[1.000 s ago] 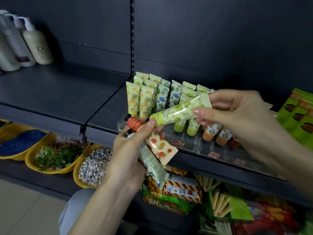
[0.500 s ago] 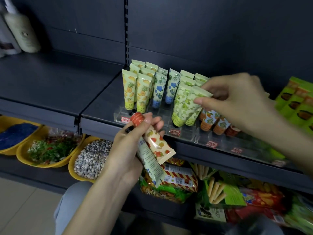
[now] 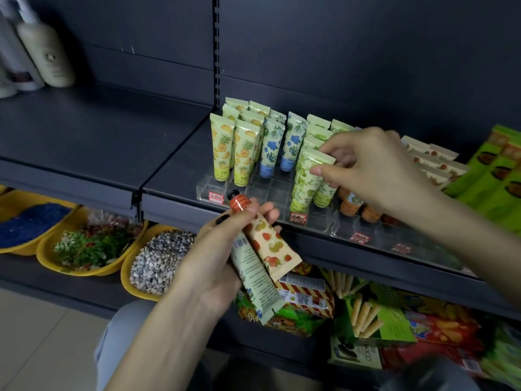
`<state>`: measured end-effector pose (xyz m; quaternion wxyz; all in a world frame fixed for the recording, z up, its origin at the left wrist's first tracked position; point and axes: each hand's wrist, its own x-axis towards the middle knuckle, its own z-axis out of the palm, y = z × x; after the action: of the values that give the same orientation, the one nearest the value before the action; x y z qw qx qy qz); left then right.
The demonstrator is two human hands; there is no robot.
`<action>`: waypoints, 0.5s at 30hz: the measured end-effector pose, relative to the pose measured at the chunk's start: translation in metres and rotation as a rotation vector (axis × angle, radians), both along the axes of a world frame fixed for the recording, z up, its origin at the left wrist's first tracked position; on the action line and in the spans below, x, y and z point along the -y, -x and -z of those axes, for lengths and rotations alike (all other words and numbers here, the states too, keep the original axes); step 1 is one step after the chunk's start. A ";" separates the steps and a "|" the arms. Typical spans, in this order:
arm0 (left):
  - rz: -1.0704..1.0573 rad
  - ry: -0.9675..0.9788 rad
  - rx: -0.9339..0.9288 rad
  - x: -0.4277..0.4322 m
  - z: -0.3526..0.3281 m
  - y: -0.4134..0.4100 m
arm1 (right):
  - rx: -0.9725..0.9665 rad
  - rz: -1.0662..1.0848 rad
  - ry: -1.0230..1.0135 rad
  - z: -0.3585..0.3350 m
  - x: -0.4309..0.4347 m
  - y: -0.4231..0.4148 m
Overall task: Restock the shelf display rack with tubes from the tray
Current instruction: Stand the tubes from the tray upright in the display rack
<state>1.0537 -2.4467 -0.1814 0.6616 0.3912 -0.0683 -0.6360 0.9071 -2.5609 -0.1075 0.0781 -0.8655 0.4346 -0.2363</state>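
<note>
Shelf rack (image 3: 210, 190), green tube (image 3: 306, 180) between right-hand fingers (image 3: 328, 173)

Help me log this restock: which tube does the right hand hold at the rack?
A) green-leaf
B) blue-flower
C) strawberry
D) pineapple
A: the right hand pinches the top of a green-leaf tube standing in the rack; the left hand holds the strawberry tube.

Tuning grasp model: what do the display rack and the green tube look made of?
Display rack: clear rigid plastic, likely acrylic, glossy; see-through walls with bright edges. Green tube: probably soft plastic laminate, satin printed skin, flat crimped top end, pinched by the right hand.
</note>
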 end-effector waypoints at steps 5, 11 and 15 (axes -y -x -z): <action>0.031 0.021 0.023 -0.001 -0.002 0.001 | -0.024 -0.032 -0.012 -0.001 0.003 -0.003; 0.010 0.043 0.006 -0.002 -0.002 0.001 | 0.003 -0.048 -0.037 -0.001 0.003 -0.003; 0.000 0.046 -0.014 -0.002 -0.003 0.002 | 0.002 -0.030 -0.044 -0.002 0.003 -0.002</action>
<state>1.0513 -2.4447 -0.1788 0.6711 0.3713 -0.0784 -0.6369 0.9089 -2.5641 -0.1054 0.1014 -0.8697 0.4267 -0.2265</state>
